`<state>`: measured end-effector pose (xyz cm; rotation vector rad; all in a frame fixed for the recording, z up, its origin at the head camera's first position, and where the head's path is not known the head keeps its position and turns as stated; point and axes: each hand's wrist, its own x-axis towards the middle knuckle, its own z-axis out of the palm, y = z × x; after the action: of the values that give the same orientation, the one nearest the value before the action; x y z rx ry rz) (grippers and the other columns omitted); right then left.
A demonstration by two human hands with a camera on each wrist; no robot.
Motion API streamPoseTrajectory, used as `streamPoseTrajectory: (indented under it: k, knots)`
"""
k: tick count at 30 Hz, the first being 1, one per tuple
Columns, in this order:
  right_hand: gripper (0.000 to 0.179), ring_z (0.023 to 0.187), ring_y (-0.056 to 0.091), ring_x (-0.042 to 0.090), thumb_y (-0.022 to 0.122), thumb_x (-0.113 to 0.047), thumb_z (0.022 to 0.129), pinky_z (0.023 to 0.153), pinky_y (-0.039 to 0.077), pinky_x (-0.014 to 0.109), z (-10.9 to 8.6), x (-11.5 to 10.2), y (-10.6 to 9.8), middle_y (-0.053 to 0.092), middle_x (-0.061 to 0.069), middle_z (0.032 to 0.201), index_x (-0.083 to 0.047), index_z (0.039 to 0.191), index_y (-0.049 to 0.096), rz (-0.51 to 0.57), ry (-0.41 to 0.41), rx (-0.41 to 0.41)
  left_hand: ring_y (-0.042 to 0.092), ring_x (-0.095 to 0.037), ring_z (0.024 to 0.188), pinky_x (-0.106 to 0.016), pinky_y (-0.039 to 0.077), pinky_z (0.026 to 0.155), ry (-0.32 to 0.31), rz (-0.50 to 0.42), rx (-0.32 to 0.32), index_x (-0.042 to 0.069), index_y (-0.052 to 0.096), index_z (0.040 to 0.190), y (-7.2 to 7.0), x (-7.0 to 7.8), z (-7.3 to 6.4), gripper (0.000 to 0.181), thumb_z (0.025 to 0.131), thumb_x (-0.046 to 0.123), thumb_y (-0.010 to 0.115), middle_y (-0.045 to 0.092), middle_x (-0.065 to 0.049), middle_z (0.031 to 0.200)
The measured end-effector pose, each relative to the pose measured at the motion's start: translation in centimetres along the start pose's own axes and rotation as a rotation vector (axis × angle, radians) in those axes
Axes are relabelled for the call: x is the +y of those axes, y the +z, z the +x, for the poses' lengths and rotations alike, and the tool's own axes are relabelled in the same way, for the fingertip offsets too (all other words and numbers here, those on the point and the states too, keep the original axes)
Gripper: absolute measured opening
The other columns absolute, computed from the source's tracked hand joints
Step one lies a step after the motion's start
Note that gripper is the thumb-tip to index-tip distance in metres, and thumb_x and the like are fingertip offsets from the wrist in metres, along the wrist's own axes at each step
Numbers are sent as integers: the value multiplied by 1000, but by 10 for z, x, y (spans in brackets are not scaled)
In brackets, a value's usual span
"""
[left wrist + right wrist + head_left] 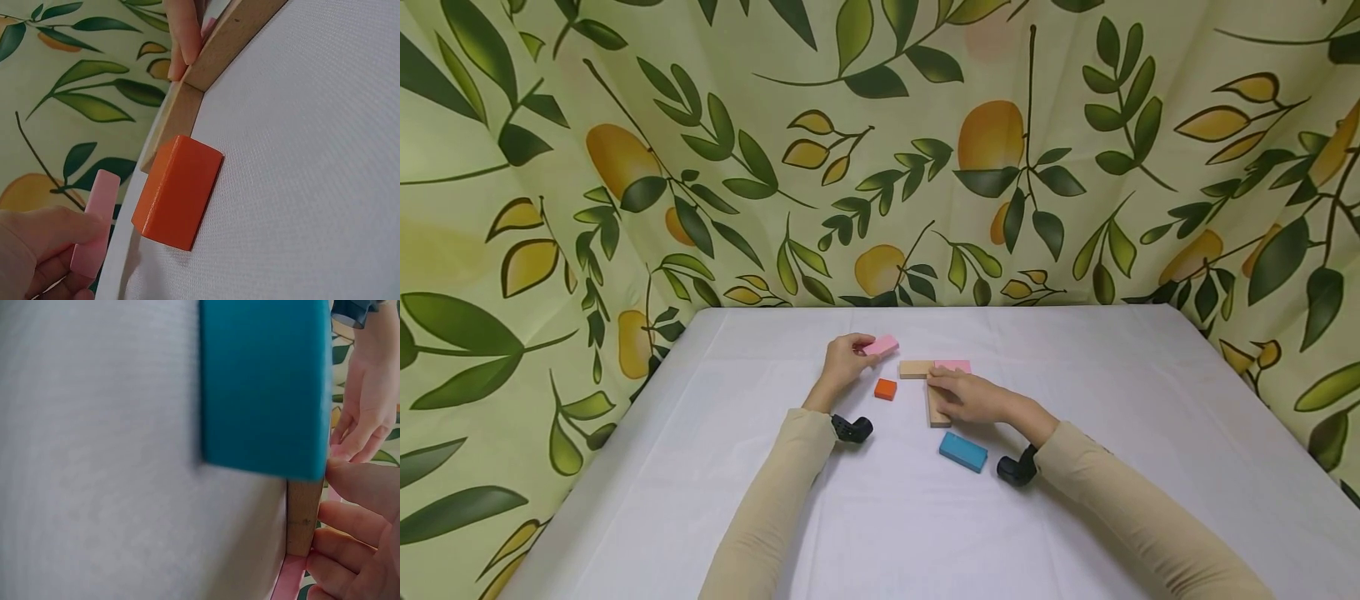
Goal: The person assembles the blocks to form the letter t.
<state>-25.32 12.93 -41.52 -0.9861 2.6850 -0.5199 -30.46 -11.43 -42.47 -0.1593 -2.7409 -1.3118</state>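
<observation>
My left hand [844,360] pinches a small pink block [882,346] between thumb and fingers, raised off the table in the left wrist view. My right hand [973,396] rests its fingertips on the wooden blocks at their junction. One plain wooden block [915,369] lies crosswise, end to end with another pink block [953,365]. A second wooden block [937,410] runs from that junction toward me, forming a T. Between the hands sits a small orange block [885,389], touched by neither. A blue block [963,452] lies apart, nearer to me, below the right hand.
A white cloth [880,517] covers the table. Behind it hangs a curtain [895,167] printed with leaves and fruit. Black cameras are worn at the left wrist [853,429] and right wrist [1017,468].
</observation>
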Motion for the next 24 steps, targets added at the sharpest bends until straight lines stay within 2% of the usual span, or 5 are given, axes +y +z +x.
streamPoseTrajectory:
  k: [3,11,18,24]
  knots:
    - [51,145,32,39,57,-18,96,118,29,53,0,0,0,35,25,153,5,140,45,1,-1,-1,56,-22,92,-25,48,81,10,8,-19,1,67,118,0,0,1,36,83,7,72,70,-16,114]
    - [51,144,33,39,58,-18,96,117,30,53,-1,0,0,35,25,153,4,140,45,-13,6,5,59,-28,107,-38,51,99,40,16,-65,2,65,122,-1,1,5,37,85,6,69,68,-15,121]
    - [50,143,34,40,58,-19,96,116,32,54,2,0,0,35,25,153,3,140,46,-20,0,6,59,-28,111,-40,50,103,70,16,-90,1,64,122,0,-2,9,37,86,4,68,67,-16,123]
    - [51,144,32,39,57,-18,96,117,31,53,0,0,-1,35,24,154,3,140,45,-12,13,-6,58,-29,115,-40,49,105,78,-5,-114,1,64,123,4,4,8,36,87,2,65,66,-16,126]
